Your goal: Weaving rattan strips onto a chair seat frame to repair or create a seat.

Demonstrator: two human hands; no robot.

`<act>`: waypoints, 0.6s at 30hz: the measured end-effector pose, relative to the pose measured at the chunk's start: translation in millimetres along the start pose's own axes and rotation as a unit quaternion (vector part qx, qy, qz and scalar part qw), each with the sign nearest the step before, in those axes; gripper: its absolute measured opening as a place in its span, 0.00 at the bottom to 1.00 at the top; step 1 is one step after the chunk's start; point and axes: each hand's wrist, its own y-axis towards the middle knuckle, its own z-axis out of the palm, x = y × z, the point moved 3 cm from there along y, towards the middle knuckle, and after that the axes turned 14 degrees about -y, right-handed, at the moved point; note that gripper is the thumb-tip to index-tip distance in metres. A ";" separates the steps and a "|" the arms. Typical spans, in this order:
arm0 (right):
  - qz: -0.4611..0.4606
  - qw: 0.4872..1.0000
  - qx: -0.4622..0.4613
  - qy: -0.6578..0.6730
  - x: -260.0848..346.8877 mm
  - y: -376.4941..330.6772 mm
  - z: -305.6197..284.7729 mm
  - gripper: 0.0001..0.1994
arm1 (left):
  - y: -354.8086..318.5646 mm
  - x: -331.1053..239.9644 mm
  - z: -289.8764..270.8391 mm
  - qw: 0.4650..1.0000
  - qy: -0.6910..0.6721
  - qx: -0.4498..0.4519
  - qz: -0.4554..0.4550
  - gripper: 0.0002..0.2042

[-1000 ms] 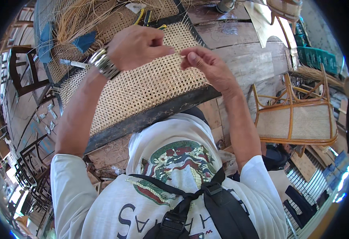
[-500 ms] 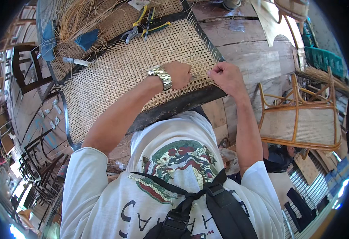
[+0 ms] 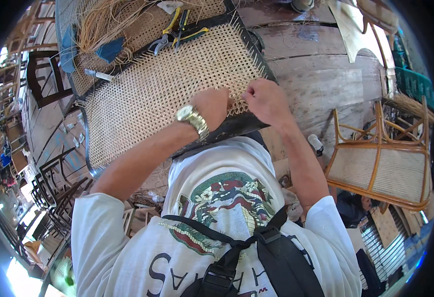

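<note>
A dark-framed panel of woven cane webbing lies in front of me, loose strand ends sticking out along its edges. My left hand, with a metal watch on the wrist, is closed low over the weave toward its right end. Close beside it, my right hand is pinched at the near right corner, by the dark frame rail. The fingertips of both hands face each other, a small gap apart. Whatever they grip, perhaps a thin strand, is too small or hidden to make out.
Yellow-handled shears and a slim yellow-and-black tool lie at the panel's far side. Loose cane strands, a blue cloth and a whitish tube are farther left. A rattan chair stands right; dark chair frames stand left.
Both hands have shifted left and slightly nearer to each other over the corner. My left wrist has turned, so the watch face now shows. The view has moved a little.
</note>
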 end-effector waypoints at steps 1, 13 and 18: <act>-0.001 1.000 -0.001 0.002 1.3 1.1 0.9 0.12 | -4.5 0.3 0.2 0.999 -0.028 -0.022 -0.012 0.15; -0.039 0.999 -0.037 -0.001 22.7 -13.4 -1.7 0.06 | 36.8 32.2 -11.7 0.957 -0.200 0.171 -0.118 0.24; 0.038 0.996 -0.073 -0.021 33.2 -20.4 -2.5 0.03 | 26.4 46.2 -55.3 0.997 0.069 0.029 0.009 0.23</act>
